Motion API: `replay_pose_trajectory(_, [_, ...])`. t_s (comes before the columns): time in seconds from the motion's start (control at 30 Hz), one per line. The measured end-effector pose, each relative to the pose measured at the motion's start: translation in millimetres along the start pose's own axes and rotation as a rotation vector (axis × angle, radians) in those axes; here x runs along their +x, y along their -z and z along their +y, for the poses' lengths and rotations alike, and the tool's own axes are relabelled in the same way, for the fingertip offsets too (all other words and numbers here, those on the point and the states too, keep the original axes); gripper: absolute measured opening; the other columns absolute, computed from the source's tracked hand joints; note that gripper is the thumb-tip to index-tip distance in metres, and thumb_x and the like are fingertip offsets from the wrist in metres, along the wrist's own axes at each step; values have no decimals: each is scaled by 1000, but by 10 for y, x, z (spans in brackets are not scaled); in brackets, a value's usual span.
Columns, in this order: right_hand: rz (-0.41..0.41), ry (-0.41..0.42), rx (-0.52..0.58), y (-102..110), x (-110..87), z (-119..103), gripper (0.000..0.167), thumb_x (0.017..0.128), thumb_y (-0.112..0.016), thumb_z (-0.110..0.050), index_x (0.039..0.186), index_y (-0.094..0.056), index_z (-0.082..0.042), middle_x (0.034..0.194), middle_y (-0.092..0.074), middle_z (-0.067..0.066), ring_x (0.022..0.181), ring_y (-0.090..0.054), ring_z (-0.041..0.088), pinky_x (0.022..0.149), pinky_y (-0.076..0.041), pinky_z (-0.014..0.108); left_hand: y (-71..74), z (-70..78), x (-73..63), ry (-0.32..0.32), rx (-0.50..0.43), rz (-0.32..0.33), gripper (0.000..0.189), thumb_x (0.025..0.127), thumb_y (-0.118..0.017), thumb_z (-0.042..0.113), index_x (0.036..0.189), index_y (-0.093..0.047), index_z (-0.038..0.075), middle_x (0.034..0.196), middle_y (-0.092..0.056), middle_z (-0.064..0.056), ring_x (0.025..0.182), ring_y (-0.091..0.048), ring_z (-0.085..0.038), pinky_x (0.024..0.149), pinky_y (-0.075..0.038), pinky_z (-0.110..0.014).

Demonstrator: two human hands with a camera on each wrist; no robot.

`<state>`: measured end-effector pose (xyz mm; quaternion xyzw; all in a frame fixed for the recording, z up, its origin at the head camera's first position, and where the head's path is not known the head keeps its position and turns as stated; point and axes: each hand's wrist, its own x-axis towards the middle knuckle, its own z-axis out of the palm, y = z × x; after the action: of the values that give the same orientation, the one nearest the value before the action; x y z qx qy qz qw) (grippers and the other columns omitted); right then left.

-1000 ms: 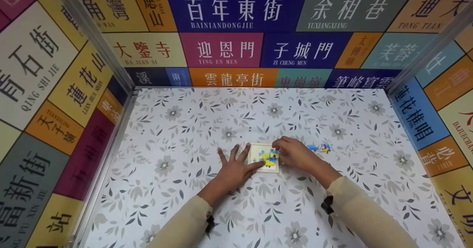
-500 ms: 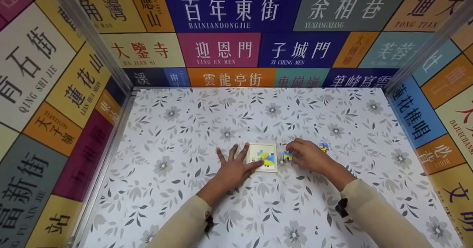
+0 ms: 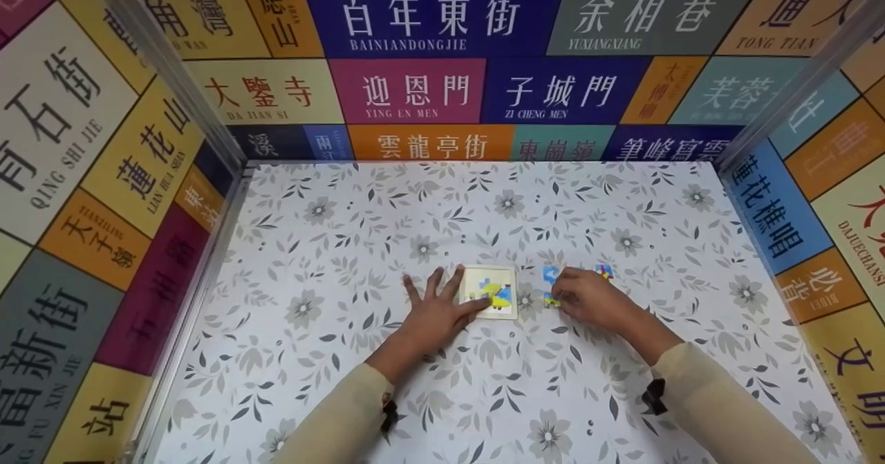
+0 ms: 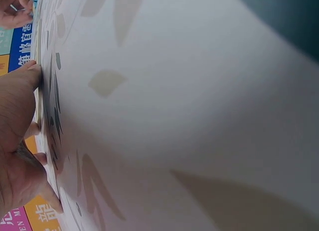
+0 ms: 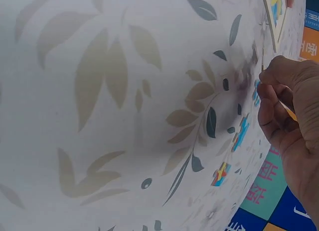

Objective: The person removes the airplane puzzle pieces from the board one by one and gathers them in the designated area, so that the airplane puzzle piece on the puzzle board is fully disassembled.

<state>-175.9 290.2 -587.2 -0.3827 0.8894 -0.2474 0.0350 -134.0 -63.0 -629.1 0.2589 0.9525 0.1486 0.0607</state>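
My left hand point(image 3: 432, 319) lies spread beside a small square jigsaw tray point(image 3: 501, 273) in the head view, its thumb pressing the yellow and blue puzzle pieces point(image 3: 496, 291) inside. In the left wrist view, the left hand point(image 4: 17, 136) is seen side-on, fingers flat along the surface. To the tray's right, my right hand point(image 3: 588, 294) pinches a small yellow and blue puzzle piece point(image 3: 551, 301) close over the table. Only the piece's thin edge shows at the fingertips of the right hand point(image 5: 291, 101) in the right wrist view.
A blue puzzle piece point(image 3: 550, 273) lies just behind the right fingertips. Another piece point(image 3: 605, 270), red, yellow and blue, lies farther right, partly behind the hand. Lettered panels point(image 3: 422, 90) wall the flower-patterned table point(image 3: 387, 222) at the back and sides.
My right hand has moved from the tray's right edge rightward, carrying a puzzle piece. Fewer pieces show in the tray's right side. The left hand has stayed in place.
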Motion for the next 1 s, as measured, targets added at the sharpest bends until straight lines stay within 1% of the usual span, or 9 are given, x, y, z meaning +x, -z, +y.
replay_pose_trajectory(0.07, [24, 70, -34, -15, -20, 23, 18, 89, -77, 13, 96, -82, -3, 99, -72, 10, 88, -72, 28, 76, -63, 43, 5, 1, -2, -1, 1, 1, 43, 118, -45, 50, 160, -54, 55, 184, -25, -16, 165, -25, -58, 111, -12, -100])
replay_pose_trajectory(0.13, [43, 123, -67, -32, -31, 39, 18, 88, -78, 14, 93, -83, -3, 99, -72, 11, 89, -71, 28, 76, -63, 44, 0, -2, -3, -3, 0, 4, 42, 118, -45, 50, 159, -54, 55, 184, -26, -17, 165, -26, -58, 111, -12, -101])
replay_pose_trajectory(0.23, [49, 146, -101, -50, -37, 50, 17, 88, -80, 13, 93, -85, -3, 100, -72, 12, 90, -71, 28, 77, -62, 43, 3, 2, -4, -3, 3, 6, 43, 118, -45, 50, 159, -54, 55, 184, -26, -17, 165, -26, -58, 111, -12, -101])
replay_pose_trajectory(0.4, [31, 111, -121, -66, -37, 41, 14, 89, -83, 9, 96, -85, -3, 104, -71, 13, 92, -71, 28, 79, -62, 44, 6, 1, 6, 1, 3, 0, 43, 118, -45, 51, 160, -53, 55, 184, -26, -17, 165, -25, -58, 111, -11, -101])
replay_pose_trajectory(0.53, [25, 108, -147, -72, -37, 36, 12, 90, -84, 8, 96, -85, -2, 105, -71, 15, 94, -70, 30, 81, -62, 45, 3, -4, 11, -1, 5, -1, 43, 118, -46, 51, 159, -54, 55, 184, -26, -17, 165, -25, -58, 111, -12, -100])
replay_pose_trajectory(0.63, [25, 102, -171, -80, -44, 30, 12, 91, -82, 8, 96, -84, -3, 106, -71, 15, 96, -70, 30, 82, -61, 45, 12, -4, 10, -3, 6, -2, 43, 118, -45, 50, 159, -54, 55, 184, -25, -16, 166, -25, -57, 111, -12, -100])
replay_pose_trajectory(0.83, [-2, 40, -204, -122, -85, -3, 13, 100, -75, 4, 100, -83, -5, 110, -70, 12, 101, -69, 29, 86, -61, 45, 18, -2, -2, -10, -11, 8, 43, 118, -45, 48, 160, -54, 54, 184, -25, -18, 166, -24, -58, 111, -13, -100])
replay_pose_trajectory(1.0, [-2, 17, -214, -147, -97, -25, 13, 102, -73, 3, 102, -83, -5, 111, -69, 12, 100, -69, 28, 86, -61, 45, 10, 2, -10, -4, -14, 8, 43, 118, -46, 48, 159, -55, 54, 184, -25, -18, 166, -25, -58, 111, -12, -100])
